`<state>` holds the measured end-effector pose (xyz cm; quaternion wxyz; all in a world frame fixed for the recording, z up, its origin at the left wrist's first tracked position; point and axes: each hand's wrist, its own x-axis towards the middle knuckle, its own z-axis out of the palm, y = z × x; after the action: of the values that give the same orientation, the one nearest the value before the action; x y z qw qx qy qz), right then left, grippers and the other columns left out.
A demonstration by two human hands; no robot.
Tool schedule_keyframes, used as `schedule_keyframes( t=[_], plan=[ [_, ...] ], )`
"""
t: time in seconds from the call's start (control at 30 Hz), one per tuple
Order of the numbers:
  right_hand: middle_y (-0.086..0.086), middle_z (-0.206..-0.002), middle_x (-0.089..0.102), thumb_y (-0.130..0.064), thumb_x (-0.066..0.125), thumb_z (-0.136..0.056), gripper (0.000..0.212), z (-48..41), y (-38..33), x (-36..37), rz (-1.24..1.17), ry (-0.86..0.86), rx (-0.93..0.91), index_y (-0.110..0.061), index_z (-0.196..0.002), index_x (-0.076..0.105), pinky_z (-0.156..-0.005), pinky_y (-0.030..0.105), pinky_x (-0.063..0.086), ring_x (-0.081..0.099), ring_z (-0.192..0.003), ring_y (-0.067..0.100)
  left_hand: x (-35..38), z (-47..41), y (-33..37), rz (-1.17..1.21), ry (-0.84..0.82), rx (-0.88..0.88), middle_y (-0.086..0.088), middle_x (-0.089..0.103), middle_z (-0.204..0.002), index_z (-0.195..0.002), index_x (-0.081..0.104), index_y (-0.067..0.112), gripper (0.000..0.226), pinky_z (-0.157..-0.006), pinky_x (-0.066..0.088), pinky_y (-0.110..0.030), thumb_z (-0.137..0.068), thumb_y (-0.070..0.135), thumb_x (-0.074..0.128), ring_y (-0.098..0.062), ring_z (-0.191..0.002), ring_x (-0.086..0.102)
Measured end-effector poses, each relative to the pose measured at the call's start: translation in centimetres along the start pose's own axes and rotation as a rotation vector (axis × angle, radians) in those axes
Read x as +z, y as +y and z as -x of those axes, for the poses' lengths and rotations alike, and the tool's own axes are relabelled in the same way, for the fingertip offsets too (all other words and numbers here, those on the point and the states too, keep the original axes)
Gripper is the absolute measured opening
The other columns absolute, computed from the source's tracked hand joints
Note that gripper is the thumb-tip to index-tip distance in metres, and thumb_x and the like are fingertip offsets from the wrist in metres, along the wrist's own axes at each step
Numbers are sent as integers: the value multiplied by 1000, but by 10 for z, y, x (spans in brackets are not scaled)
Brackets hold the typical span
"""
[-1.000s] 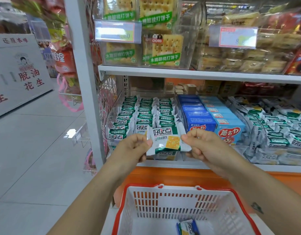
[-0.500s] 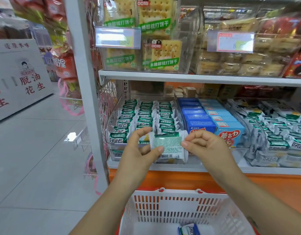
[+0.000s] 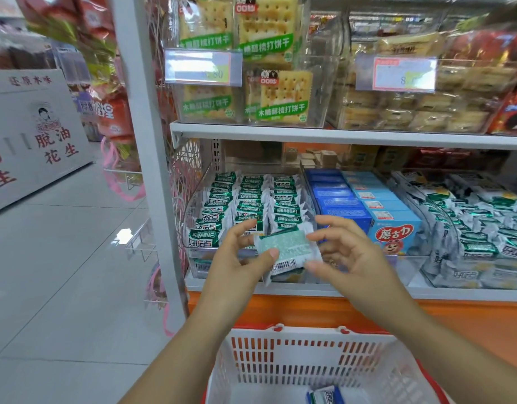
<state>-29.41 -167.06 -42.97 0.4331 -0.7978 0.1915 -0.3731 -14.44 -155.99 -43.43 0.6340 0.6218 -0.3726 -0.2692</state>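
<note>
A person stands at a shop shelf and holds a small snack packet (image 3: 286, 249) up in front of them with both hands, above the basket and level with the front of the lower shelf (image 3: 309, 290). The packet is turned so that its pale green printed back and a barcode near its lower edge face the camera, and it sits slightly tilted. The left hand (image 3: 236, 260) pinches the packet's left end, thumb on the near face and fingers (image 3: 247, 227) curled behind it. The right hand (image 3: 350, 252) pinches the right end between thumb and forefinger, with its other fingers loosely spread behind. Just behind the packet, a clear bin (image 3: 190, 225) on the lower shelf holds rows of matching green and white packets (image 3: 245, 199). Beside it to the right stand dark blue boxes (image 3: 338, 207) and light blue boxes (image 3: 395, 225), and further right lies another bin of green and white packets (image 3: 478, 225). The upper shelf (image 3: 338, 135) carries clear tubs of cracker packs (image 3: 280, 97) with green labels, with two price tags (image 3: 201, 67) fixed at the tubs' fronts. Below the hands is a white slotted basket (image 3: 309, 342) with a red rim, and one blue and white packet (image 3: 324, 396) lies on its bottom. To the left, a grey tiled floor (image 3: 62, 272) runs past a white display (image 3: 32, 135) printed with red characters.
</note>
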Motion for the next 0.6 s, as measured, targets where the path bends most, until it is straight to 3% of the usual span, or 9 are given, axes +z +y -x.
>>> schedule_keyframes(
  t=[0.1,0.2,0.27,0.37,0.47,0.6],
  plan=[
    [-24,-139,34,-31,75,-73,44,-2,-2,-6,459,-217,-252,-46,-107,52,-97,18,40,46,-120,-1,-2,-4,-1,153,-33,-181,-5,56,-120,-120,55,32,35,-76,48,-28,-88,23,66,-14,-101,59],
    [-12,-117,56,-20,69,-78,30,-6,2,-4,580,-164,-433,-30,-104,57,-86,26,47,56,-105,4,-1,-3,3,167,-98,-236,-17,60,-120,-111,63,20,23,-81,54,-30,-88,25,64,-17,-90,63],
    [-12,-101,64,-19,70,-81,23,-9,4,-3,528,-90,-392,-27,-101,63,-81,25,48,60,-93,3,-3,-2,6,157,-136,-209,-10,68,-114,-104,67,21,28,-85,54,-28,-85,41,59,-16,-90,67],
    [-12,-93,69,-18,70,-83,30,-16,2,-1,353,5,-177,-43,-96,59,-74,18,48,61,-82,2,-7,-2,11,-67,-132,-57,22,59,-115,-102,60,46,39,-97,42,-27,-70,67,51,0,-107,58],
    [-3,-88,70,-19,69,-84,34,-23,-1,4,292,6,-111,-48,-93,55,-66,17,48,59,-72,7,-8,-7,10,-408,-74,195,35,44,-119,-115,45,51,41,-98,32,-15,-78,52,64,15,-112,41],
    [-12,-94,66,-24,66,-86,29,-37,-6,4,342,-118,-116,-49,-97,55,-75,12,45,60,-84,0,-5,-21,6,-421,-29,292,30,53,-112,-116,46,51,42,-87,37,-7,-85,33,68,10,-103,48]
  ],
)
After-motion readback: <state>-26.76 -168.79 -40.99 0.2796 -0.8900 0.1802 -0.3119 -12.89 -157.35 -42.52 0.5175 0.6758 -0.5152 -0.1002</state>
